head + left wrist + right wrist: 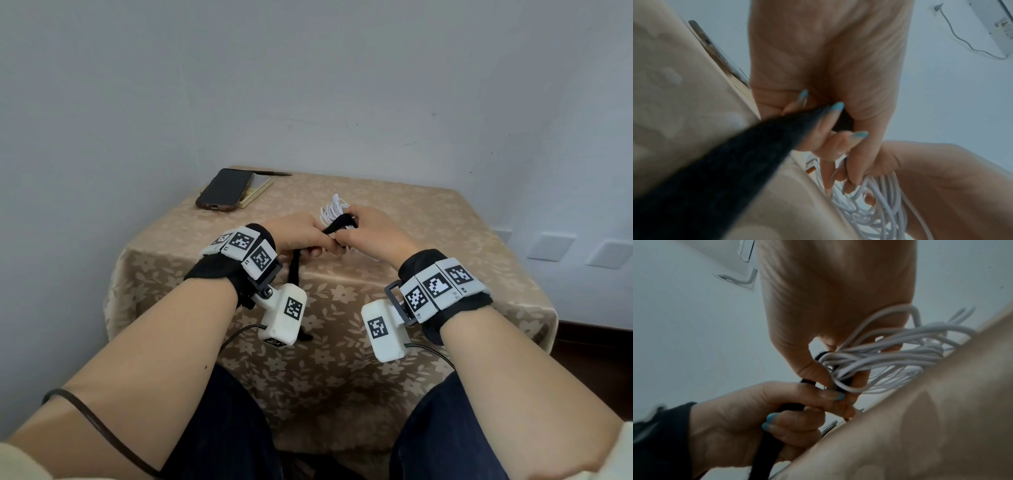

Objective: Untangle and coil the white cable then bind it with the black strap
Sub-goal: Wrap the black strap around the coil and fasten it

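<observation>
The white cable (pixel 331 209) is gathered in a loose bundle of loops (pixel 890 356) just above the table, and the same loops (pixel 875 203) show in the left wrist view. My right hand (pixel 368 233) grips the bundle, thumb and fingers curled round its strands. The black strap (pixel 340 222) crosses over the bundle; its long tail (pixel 294 270) hangs down through my left hand (pixel 301 236). My left hand's fingers (pixel 828 129) curl round the strap (pixel 725 170) close beside the right hand. An orange-tipped plug (pixel 810 165) lies by the loops.
A dark phone (pixel 224 189) lies on a notebook (pixel 258 189) with a pen at the table's far left corner. A floral beige tablecloth (pixel 428 233) covers the small table. Walls stand close behind and left. My knees are under the near edge.
</observation>
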